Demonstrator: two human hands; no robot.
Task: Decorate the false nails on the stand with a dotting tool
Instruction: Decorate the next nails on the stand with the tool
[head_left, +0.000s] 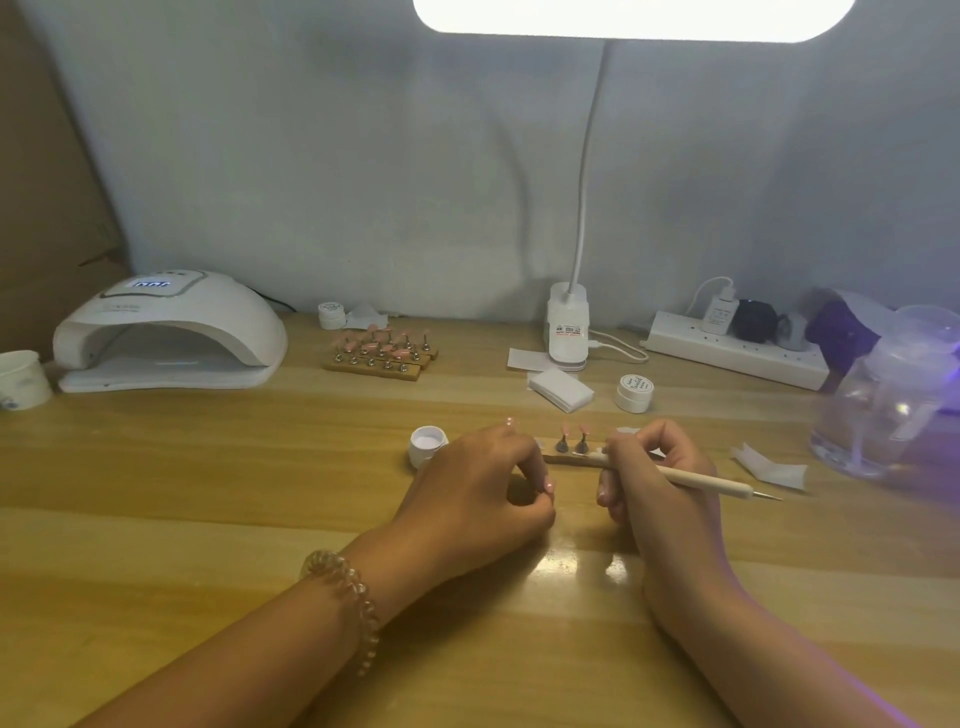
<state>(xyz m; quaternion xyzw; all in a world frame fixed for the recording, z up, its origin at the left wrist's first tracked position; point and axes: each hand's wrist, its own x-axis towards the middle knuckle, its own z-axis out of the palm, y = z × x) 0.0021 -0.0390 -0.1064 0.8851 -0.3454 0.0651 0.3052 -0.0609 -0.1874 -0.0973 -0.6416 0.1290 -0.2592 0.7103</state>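
Dotting tool (701, 480): pinched in the curled fingers of the right hand (660, 478). Its long axis lies nearly level, slanting slightly down toward the person. The fine metal tip juts out past the outer side of that hand and points away from the stand. The opposite end emerges at the thumb side, touching or just over the stand (571, 459). The handle is a slim, pale cream rod that narrows into a short collar and then a thin grey needle.

Stand: a narrow wooden strip lying on the table (208, 493) between the two hands, its length running from one hand to the other. Two false nails (565, 430) show on small dark metal pegs, pink and tilted upward. A further pink tip shows just above the left hand's knuckles.

Left hand (483, 483): fingers curled inward over the stand's near end; whether they grip it cannot be told. A coiled amber band (343, 608) circles the wrist.

An open white jar (427, 444) stands just beyond the outer side of the left hand. A closed white jar (634, 392) and a stack of white wipes (561, 389) lie beyond the right hand.
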